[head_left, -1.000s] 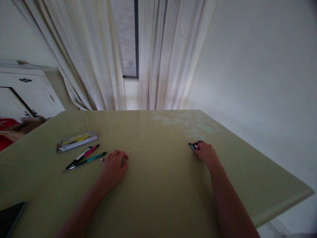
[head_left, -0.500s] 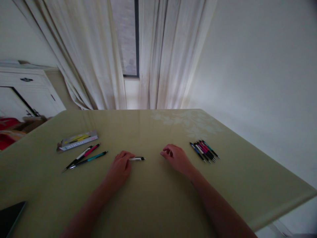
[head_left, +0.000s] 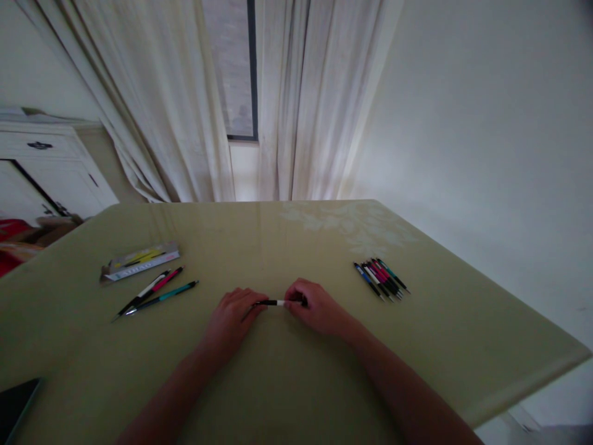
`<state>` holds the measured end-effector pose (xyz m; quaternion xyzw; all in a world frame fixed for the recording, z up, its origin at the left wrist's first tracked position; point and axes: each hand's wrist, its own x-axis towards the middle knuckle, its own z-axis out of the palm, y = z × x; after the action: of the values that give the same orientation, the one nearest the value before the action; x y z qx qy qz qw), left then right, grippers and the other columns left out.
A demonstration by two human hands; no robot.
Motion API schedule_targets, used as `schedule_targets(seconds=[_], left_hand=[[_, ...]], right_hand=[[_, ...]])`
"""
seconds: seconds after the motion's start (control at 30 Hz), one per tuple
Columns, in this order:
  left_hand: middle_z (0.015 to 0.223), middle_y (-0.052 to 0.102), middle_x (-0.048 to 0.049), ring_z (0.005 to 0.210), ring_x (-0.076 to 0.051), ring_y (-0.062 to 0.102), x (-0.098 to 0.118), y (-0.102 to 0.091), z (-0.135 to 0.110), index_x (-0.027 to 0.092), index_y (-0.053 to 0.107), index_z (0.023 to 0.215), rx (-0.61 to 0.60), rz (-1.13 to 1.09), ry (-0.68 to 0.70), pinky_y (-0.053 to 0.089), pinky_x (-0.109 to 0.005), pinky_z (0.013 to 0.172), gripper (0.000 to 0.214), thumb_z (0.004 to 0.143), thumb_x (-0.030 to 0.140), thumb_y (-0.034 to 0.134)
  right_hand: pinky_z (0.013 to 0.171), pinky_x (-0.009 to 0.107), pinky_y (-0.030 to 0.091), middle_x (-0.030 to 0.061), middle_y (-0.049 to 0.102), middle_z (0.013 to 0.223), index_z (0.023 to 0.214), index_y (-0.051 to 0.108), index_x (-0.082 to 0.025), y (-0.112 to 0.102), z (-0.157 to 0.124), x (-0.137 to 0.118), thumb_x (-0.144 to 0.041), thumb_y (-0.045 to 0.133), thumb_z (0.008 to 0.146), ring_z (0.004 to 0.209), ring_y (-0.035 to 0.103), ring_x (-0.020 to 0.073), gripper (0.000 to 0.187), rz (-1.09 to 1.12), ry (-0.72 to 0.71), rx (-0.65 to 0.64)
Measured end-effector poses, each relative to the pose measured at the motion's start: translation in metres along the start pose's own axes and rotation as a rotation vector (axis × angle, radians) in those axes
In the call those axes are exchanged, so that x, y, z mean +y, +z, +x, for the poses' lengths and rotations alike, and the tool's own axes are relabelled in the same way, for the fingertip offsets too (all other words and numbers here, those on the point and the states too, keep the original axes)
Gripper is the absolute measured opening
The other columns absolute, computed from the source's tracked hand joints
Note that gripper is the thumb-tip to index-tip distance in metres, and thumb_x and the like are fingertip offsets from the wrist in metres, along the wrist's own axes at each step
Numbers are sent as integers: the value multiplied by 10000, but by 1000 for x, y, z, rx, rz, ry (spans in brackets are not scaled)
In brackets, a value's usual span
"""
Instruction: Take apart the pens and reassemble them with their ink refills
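A white and black pen (head_left: 277, 303) lies level between my two hands, just over the table (head_left: 278, 371). My left hand (head_left: 236, 314) pinches its tip end, with the thumb and fingers closed. The fingers of my right hand (head_left: 311, 304) are wrapped round the other end, and its dark cap end shows past them. Off to the left of my left hand lie a teal and black pen (head_left: 172, 294), a pink and black pen (head_left: 164, 282) and a white and black one (head_left: 147, 290), partly crossing. Several more pens (head_left: 382, 281) lie side by side to the right of my right hand.
A long printed box (head_left: 141, 261) lies behind the left pens. The corner of a dark flat object (head_left: 17, 405) shows at the lower left. Curtains (head_left: 319, 111) hang beyond the table, a wall (head_left: 486, 123) rises on the right, and a white cabinet (head_left: 50, 164) stands far left.
My left hand has moved right with the pen. My right hand has come in from the right and closed on the pen's far end; before, it held no part of it.
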<state>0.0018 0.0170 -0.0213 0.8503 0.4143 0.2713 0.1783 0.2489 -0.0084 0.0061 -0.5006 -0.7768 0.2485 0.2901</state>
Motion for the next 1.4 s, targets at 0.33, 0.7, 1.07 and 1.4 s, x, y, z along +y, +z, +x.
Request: schedule_targets(seconds=[0.33,0.7,1.07,1.4], left_hand=[[892,766,-36,830,-243,683,13,-8,0,233,759,1041,64,72,115,480,-384,807,292,1046,367,499],[832,697,-28,780,-207,624,20,-7,-2,220,676,916,86,-7,35,473,-335,750,370,1059,458,432],[849,688,-26,807,-211,625,14,-3,-3,220,684,906,39,65,111,474,-352,786,348,1068,423,453],[825,672,-20,766,-200,612,16,-2,-4,212,645,891,47,147,180,460,-343,742,351,1087,412,433]], right_hand=[[706,261,447,40,733,842,956,800,-190,-8,1,-3,-439,632,1008,763,653,169,305,69,-91,-75],[721,253,452,36,686,848,1018,808,-209,-7,-1,-6,-415,650,1004,768,639,162,260,46,-175,13],[781,276,483,48,716,888,1022,801,-212,-5,-1,-3,-404,672,992,842,666,184,234,-38,-205,2],[802,279,506,42,713,910,1003,795,-210,-4,-1,-2,-359,693,981,864,673,183,182,-38,-219,21]])
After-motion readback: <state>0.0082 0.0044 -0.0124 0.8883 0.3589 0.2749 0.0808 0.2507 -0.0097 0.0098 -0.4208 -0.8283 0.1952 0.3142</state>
